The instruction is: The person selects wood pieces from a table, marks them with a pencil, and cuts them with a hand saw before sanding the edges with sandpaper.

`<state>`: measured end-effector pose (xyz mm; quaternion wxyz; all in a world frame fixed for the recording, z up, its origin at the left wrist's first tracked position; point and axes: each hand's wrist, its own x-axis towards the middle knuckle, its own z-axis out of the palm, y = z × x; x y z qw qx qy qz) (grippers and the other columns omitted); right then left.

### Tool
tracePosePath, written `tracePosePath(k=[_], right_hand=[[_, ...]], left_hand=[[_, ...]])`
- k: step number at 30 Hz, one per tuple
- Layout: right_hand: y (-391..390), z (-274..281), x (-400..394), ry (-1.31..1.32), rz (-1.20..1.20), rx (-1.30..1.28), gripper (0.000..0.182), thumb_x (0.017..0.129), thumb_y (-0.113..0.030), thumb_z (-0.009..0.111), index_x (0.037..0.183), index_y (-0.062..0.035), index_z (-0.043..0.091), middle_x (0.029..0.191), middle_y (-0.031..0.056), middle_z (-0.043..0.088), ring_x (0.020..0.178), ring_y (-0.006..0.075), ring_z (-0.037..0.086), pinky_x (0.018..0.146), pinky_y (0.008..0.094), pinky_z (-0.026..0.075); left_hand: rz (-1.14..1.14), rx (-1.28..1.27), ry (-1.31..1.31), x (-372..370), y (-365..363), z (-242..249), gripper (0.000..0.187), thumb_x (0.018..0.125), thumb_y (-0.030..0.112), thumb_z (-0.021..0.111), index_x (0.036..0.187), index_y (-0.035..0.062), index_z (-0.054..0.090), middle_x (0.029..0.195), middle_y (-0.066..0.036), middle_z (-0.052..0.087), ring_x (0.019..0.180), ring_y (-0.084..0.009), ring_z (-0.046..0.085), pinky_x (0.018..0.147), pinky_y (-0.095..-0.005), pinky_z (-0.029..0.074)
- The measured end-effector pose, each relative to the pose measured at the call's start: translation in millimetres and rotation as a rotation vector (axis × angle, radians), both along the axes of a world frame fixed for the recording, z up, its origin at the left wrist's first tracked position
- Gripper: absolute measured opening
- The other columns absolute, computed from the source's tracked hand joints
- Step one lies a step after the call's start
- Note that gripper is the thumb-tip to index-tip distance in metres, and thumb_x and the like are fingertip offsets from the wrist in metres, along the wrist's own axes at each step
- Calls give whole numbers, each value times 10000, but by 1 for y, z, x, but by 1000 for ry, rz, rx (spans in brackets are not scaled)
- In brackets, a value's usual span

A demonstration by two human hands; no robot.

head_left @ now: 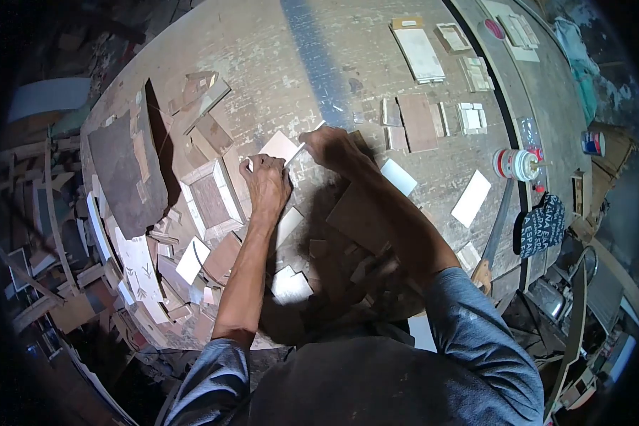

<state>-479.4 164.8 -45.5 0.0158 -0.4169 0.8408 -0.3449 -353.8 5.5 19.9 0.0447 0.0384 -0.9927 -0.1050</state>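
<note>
Your left hand (pixel 265 181) is fisted, its grip clamped on the near edge of a pale, flat panel (pixel 280 147) that lies at the middle of the bench (pixel 277 50). Your right hand (pixel 331 145) meets the same panel at its far right corner, fingers curled; whether that grip is clamped on a thin blade or on the panel's edge, you cannot tell.

Open room lies ahead of your hands: the bare, scuffed, whitish bench top runs clear toward the far rim, crossed by a grey-blue strip (pixel 318 64). To your left the way is crowded by a white-framed brown square (pixel 211 201) just beside your left wrist, a large dark rough slab (pixel 124 174), and loose brown offcuts along the bench's curved edge. To your right, smooth white rectangles (pixel 471 199) lie apart on the worn wood, with a round white tub with red bands (pixel 515 164) near a dark groove. Near your body, jagged brown scraps (pixel 348 263) pile against the bench edge.
</note>
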Motion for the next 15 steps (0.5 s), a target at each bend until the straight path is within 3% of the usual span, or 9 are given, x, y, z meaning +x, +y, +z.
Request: tracePosePath(k=[3,9,12,15], right_hand=[[0,14,2,24,-13,-42,99,873,-103,588,835,-73,675,730,187,665,731,399,687,645,498,558],[7,12,5,60,-62,-114,129,878,-125,621,966,-83,705,738,183,667,737,394,683,646,497,552],[30,38,6,67,-144,-103,175,891,-155,646,1042,-84,701,754,177,672,747,389,682,653,486,555],[72,63,14,-92,-235,-167,229,938,-150,635,1133,-45,693,870,208,705,788,369,700,715,450,564]], left_hand=[[4,11,-9,0,-1,1,190,792,74,718,971,25,755,970,-145,726,1086,-311,593,1019,-566,324],[-18,6,23,0,2,3,156,796,83,719,937,23,748,923,-166,705,1057,-326,590,1006,-563,331],[-17,4,46,0,1,-3,150,797,85,720,931,22,745,933,-167,706,1056,-327,591,1008,-563,329],[-5,-39,1,-1,2,-1,159,806,98,703,950,40,737,1014,-159,709,1106,-332,579,1034,-586,318]])
